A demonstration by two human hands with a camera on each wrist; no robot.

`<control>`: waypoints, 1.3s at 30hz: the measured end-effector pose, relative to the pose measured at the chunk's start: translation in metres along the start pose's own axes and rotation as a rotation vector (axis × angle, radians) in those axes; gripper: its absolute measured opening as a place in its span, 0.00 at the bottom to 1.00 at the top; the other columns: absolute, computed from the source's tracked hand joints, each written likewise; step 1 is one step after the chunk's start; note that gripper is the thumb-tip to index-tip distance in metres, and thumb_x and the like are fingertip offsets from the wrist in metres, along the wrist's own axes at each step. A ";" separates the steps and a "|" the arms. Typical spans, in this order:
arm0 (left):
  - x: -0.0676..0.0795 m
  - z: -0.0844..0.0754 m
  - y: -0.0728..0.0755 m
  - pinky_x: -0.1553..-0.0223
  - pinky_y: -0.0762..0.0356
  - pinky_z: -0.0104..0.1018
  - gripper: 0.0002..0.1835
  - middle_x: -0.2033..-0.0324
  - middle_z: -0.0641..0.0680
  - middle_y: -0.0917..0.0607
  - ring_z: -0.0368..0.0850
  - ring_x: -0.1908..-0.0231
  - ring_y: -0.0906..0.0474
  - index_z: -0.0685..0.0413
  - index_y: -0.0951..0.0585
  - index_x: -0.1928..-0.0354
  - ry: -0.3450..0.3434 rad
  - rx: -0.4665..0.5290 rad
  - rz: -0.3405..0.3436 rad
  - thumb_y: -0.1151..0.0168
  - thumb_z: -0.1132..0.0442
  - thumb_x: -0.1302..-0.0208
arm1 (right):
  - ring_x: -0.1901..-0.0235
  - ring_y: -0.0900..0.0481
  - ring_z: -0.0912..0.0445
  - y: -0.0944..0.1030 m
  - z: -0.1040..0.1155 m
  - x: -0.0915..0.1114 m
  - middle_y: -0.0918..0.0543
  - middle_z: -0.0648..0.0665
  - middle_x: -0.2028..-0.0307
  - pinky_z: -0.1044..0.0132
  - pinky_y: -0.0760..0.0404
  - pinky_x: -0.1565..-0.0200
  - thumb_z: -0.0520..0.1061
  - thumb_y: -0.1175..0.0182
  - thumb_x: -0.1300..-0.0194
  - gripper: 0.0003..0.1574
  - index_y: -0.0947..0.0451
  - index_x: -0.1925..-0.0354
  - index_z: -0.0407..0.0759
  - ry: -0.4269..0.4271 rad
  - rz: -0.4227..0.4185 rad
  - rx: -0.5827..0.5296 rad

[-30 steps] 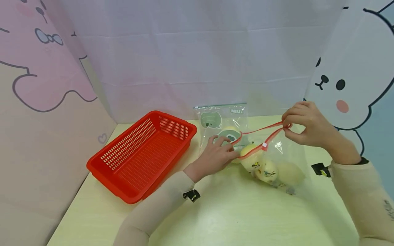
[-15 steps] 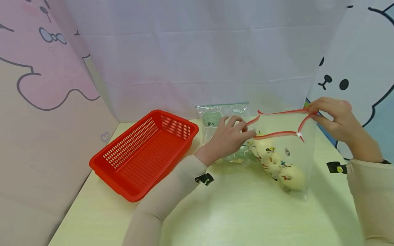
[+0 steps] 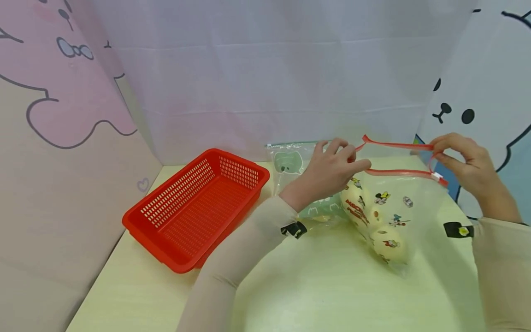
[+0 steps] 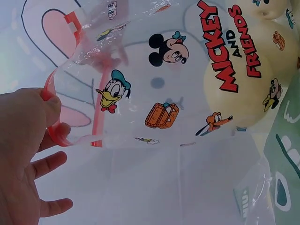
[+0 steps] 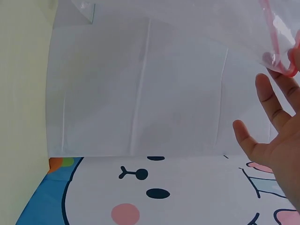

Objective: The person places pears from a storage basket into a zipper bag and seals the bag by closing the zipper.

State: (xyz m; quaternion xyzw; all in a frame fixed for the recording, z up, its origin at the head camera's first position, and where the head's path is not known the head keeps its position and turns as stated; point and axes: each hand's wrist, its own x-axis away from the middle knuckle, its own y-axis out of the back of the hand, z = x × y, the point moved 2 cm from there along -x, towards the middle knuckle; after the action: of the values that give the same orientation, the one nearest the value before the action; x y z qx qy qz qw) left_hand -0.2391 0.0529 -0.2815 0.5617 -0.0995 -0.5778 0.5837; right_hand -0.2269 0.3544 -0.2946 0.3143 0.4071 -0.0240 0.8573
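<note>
A clear zip bag [image 3: 421, 205] with a red zip edge hangs between my two hands, its mouth spread wide. Cartoon figures and "Mickey and Friends" lettering [image 4: 218, 47] are printed on it. Several pale yellow round fruits [image 3: 390, 244] sit low in the bag. My left hand [image 3: 325, 173] pinches the left end of the red edge between thumb and forefinger, the other fingers spread. At the other end my right hand [image 3: 470, 166] pinches the edge near the white slider [image 3: 436, 176]. Behind my left hand lies a second clear bag [image 3: 288, 162] with green print, partly covered.
A red plastic basket [image 3: 153, 249] with holed sides and nothing in it stands at the left on the pale table [image 3: 315, 286]. A white cloth backdrop [image 3: 257, 78] rises behind the table, with cartoon-printed panels at both sides.
Both hands have moved right, carrying the red-edged bag away from the green-printed one. The bag's mouth has widened, and its printed front has turned toward the head camera.
</note>
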 end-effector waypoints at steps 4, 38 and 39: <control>-0.010 -0.006 -0.005 0.44 0.31 0.53 0.17 0.62 0.44 0.24 0.49 0.43 0.30 0.33 0.21 0.52 -0.005 -0.011 -0.010 0.59 0.63 0.24 | 0.48 0.34 0.69 0.002 -0.004 0.006 0.25 0.71 0.54 0.70 0.44 0.43 0.22 0.51 0.37 0.08 0.28 0.66 0.28 -0.103 -0.024 0.014; -0.015 -0.015 -0.016 0.40 0.33 0.59 0.16 0.60 0.44 0.22 0.49 0.42 0.29 0.33 0.19 0.52 -0.019 0.024 -0.046 0.58 0.58 0.21 | 0.45 0.40 0.75 0.011 0.012 0.048 0.33 0.72 0.44 0.72 0.47 0.37 0.44 0.59 0.23 0.21 0.29 0.47 0.72 -0.442 -0.158 0.228; -0.015 -0.015 -0.016 0.40 0.33 0.58 0.16 0.60 0.44 0.22 0.49 0.42 0.29 0.33 0.19 0.52 -0.019 0.022 -0.050 0.58 0.58 0.21 | 0.45 0.40 0.76 0.011 0.016 0.049 0.34 0.75 0.48 0.73 0.48 0.37 0.45 0.58 0.23 0.19 0.31 0.50 0.74 -0.418 -0.172 0.237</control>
State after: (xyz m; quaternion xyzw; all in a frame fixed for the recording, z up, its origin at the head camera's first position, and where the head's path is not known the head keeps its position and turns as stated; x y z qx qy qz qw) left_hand -0.2411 0.0774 -0.2913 0.5648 -0.0973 -0.5963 0.5621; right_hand -0.1796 0.3649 -0.3159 0.3652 0.2406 -0.2088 0.8747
